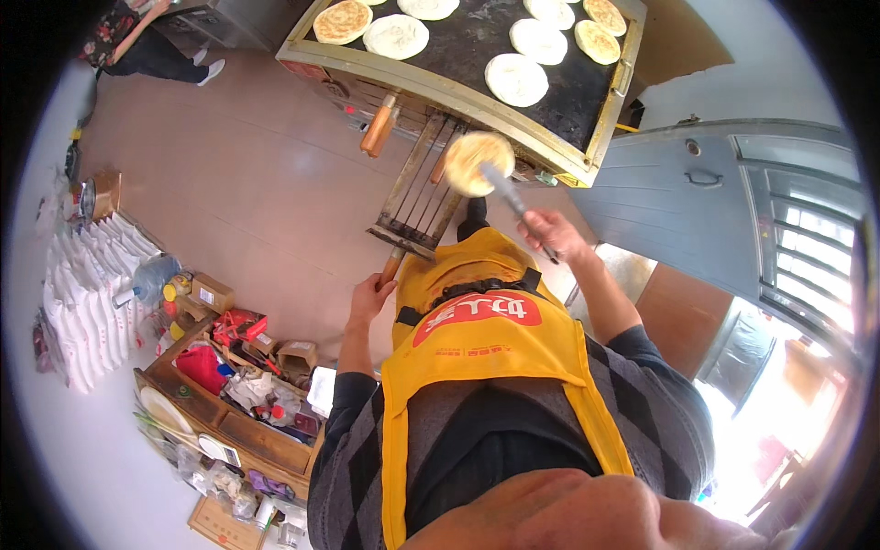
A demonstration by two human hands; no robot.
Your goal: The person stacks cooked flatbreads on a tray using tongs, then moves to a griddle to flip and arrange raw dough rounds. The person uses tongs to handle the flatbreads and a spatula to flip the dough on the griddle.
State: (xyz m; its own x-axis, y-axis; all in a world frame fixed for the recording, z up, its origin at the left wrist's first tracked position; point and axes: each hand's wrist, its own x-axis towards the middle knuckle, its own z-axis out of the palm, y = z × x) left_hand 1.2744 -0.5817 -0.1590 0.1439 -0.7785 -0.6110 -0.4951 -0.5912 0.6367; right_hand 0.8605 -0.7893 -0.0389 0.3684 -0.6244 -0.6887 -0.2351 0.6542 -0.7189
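My left hand grips the wooden handle of a metal rack with thin bars, drawn partly out from under the griddle. In my right hand is a metal tool, blurred, that looks like tongs or a spatula. A browned round flatbread is at the tool's far end, above the rack's inner part. On the black griddle lie several flatbreads: pale ones such as the nearest, and browned ones at the left and right.
Wooden handles jut from the griddle's front. A grey-blue door stands to the right. At the lower left are a cluttered wooden cabinet and stacked white sacks. Another person stands at the upper left.
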